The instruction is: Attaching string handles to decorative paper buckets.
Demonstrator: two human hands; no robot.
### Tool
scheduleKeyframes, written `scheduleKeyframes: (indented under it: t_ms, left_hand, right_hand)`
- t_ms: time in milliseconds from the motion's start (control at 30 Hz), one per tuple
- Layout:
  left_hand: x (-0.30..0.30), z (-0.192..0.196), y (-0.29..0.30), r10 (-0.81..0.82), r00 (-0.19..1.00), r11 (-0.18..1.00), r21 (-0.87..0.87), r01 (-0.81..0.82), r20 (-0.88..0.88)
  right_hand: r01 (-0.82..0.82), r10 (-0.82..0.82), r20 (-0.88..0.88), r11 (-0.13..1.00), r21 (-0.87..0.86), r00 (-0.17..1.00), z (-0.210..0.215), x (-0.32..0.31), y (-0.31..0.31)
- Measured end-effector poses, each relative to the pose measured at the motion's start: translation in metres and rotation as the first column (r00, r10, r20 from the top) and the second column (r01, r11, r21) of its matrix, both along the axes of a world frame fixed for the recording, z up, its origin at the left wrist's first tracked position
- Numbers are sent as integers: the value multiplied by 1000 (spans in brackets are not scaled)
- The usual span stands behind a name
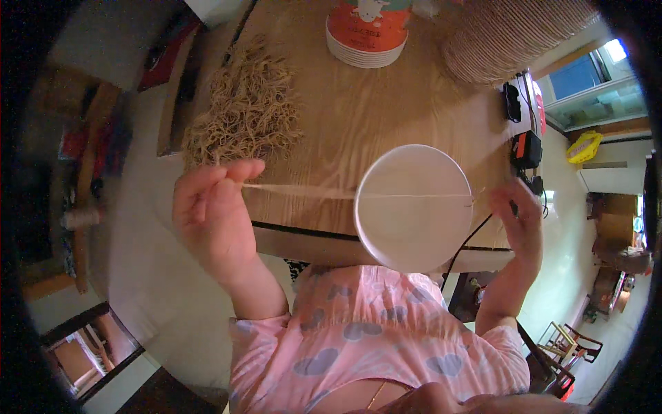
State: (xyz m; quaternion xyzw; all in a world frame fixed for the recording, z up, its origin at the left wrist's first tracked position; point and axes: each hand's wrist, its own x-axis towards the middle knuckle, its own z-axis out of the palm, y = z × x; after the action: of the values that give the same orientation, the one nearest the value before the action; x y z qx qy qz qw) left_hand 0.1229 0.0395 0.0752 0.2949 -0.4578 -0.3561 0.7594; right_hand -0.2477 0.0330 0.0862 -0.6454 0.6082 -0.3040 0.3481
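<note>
A wood-grained brown tabletop [331, 131] is spreading beneath the work. By its near edge, a round white container [414, 238] is facing up, a thin pale-tan strand [276, 187] crossing its mouth. The left hand [217, 212] is pinching the strand; the right hand [522, 214] is curling near its other end, grip too blurred to tell. Farther, a tangled tan fibre heap [245, 110] is lying along the left edge; stacked orange-and-white tubs [367, 34] are standing toward the far edge.
</note>
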Motion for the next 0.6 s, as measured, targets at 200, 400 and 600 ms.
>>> scheduleKeyframes:
  t_ms: [200,400,600]
  left_hand:
    - [5,13,35,-12,986,1000,13,14,-168]
    - [14,26,43,-77,981,979,171,109,-181]
    - [4,17,45,37,997,935,350,-58,67]
  right_hand:
    - [-544,421,-360,741,-394,833,5,74,-69]
    - [-717,611,-418,679,-159,672,-14,98,-89]
    - [-402,414,-346,909,108,842,6,83,-45]
